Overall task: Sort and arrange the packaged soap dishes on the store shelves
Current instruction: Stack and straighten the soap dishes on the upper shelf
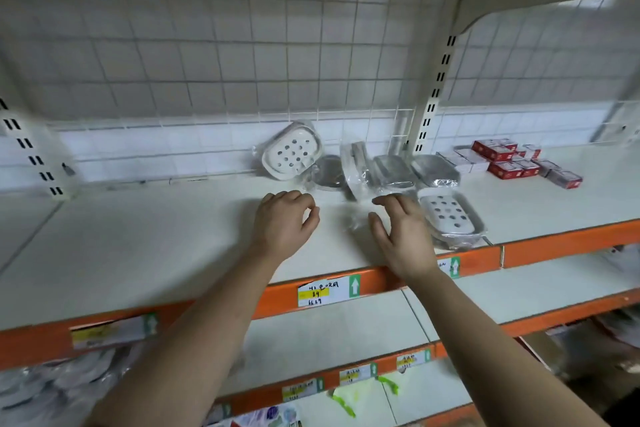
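Note:
Several packaged soap dishes lie on the white shelf point(145, 246). A white holed dish point(292, 151) leans against the back grid. A round grey dish point(329, 170) sits beside it, then a white dish point(356, 166) standing on edge in clear wrap, and two grey dishes point(394, 172) point(436, 170). Another white holed dish point(448, 215) lies flat near the front edge. My left hand point(285, 222) hovers over the shelf with loosely curled fingers, holding nothing. My right hand point(401, 232) is spread open beside the flat white dish, fingertips near the clear wrap.
Red and white small boxes point(502, 159) are piled on the same shelf to the right, past the slotted upright point(433, 97). An orange shelf edge point(346, 291) carries price tags. Lower shelves hold bagged goods at the left point(52, 381).

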`<state>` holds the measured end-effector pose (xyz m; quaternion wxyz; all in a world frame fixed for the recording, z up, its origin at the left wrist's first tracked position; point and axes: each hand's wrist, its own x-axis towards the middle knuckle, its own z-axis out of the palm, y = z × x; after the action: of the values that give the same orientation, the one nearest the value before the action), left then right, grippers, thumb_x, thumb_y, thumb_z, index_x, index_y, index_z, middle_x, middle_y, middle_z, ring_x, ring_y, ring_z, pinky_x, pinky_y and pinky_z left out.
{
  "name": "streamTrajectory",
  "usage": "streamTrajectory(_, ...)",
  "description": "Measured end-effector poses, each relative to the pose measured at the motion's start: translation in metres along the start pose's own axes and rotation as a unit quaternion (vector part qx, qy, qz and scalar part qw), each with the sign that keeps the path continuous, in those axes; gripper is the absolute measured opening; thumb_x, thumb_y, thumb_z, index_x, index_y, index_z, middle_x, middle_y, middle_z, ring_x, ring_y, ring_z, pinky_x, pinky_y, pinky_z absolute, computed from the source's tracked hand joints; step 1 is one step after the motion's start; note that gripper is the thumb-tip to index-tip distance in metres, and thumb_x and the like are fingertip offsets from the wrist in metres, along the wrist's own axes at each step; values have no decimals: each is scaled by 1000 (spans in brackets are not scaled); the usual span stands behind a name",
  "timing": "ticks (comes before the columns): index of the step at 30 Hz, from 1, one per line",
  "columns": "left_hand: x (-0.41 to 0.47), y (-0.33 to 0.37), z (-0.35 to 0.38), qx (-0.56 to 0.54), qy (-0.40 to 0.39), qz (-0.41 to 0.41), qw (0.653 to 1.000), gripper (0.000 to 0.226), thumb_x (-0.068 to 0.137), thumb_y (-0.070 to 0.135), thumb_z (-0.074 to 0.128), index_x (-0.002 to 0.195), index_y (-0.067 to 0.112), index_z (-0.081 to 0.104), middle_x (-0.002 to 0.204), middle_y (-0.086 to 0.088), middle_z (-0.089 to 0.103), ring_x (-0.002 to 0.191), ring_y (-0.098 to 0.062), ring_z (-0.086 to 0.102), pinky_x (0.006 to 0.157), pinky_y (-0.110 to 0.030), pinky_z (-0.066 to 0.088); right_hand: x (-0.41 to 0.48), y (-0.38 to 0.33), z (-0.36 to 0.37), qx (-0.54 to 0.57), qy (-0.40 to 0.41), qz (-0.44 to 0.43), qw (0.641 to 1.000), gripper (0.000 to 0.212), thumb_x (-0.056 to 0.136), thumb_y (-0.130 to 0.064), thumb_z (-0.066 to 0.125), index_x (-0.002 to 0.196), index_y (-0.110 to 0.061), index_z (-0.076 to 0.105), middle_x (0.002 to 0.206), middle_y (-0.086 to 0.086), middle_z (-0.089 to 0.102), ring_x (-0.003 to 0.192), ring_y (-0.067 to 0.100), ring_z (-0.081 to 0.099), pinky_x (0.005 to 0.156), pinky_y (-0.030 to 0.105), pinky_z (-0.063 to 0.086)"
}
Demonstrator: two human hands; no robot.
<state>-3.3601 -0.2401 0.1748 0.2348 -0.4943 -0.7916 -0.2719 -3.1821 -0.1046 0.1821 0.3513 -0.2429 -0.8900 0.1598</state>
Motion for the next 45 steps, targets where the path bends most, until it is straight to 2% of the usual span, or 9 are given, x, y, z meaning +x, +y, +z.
streamTrajectory(6,13,-37,25,40,12,-8,999,30,86,32,43,76,17,67,68,1,63,67,-26,62,65,-35,45,49,-1,25,8,-5,55,998,46,101,-29,54,137,-1,51,133,21,57,123,39,50,105,45,38)
streamTrajectory(10,13,-43,34,3,33,-39,999,28,88,32,44,80,18,67,72,4,65,69,-23,63,67,-35,47,76,-1,42,11,-9,104,994,60,102,-43,36,141,1,45,141,22,52,131,41,44,110,46,31)
streamTrajectory(16,12,-44,37,-5,44,-36,998,26,87,31,44,78,18,65,70,5,63,66,-23,61,66,-35,46,90,-2,63,-18,6,161,987,50,103,-45,40,138,-11,48,135,16,59,122,40,40,100,44,28)
streamTrajectory(20,13,-45,39,0,46,-37,998,25,86,30,44,76,19,65,69,4,62,65,-23,60,65,-34,45,91,4,69,-30,8,127,991,51,103,-45,40,134,-5,51,129,19,62,116,41,47,98,39,24)
streamTrajectory(26,13,-48,38,-26,43,-61,997,25,86,30,44,76,18,64,70,4,63,66,-24,61,65,-35,47,63,6,60,2,11,45,999,47,100,-32,47,133,1,51,129,21,57,114,44,55,96,50,43)
streamTrajectory(29,13,-50,37,-44,35,-75,996,24,87,29,44,77,18,63,71,4,64,66,-25,61,66,-39,48,48,7,60,32,-3,27,999,46,100,-34,52,137,-7,48,129,15,50,105,37,59,88,50,52)
streamTrajectory(32,14,-50,36,-60,51,-77,994,24,88,28,44,79,17,63,74,3,64,68,-27,61,68,-41,49,42,3,60,23,2,36,999,53,90,-47,52,133,-15,51,130,11,48,113,37,52,95,46,47)
streamTrajectory(39,25,-66,27,-78,143,-135,977,41,89,27,47,117,1,61,118,-17,57,109,-32,52,95,-40,43,44,-4,63,-9,35,53,998,56,80,-52,49,122,-15,55,120,15,48,104,35,44,92,46,39)
streamTrajectory(45,75,-85,14,-79,64,-185,977,53,98,30,30,135,-2,51,134,-20,55,126,-38,48,105,-46,37,46,-2,66,-8,52,48,997,53,81,-50,50,120,-15,55,114,12,51,100,35,45,90,43,38)
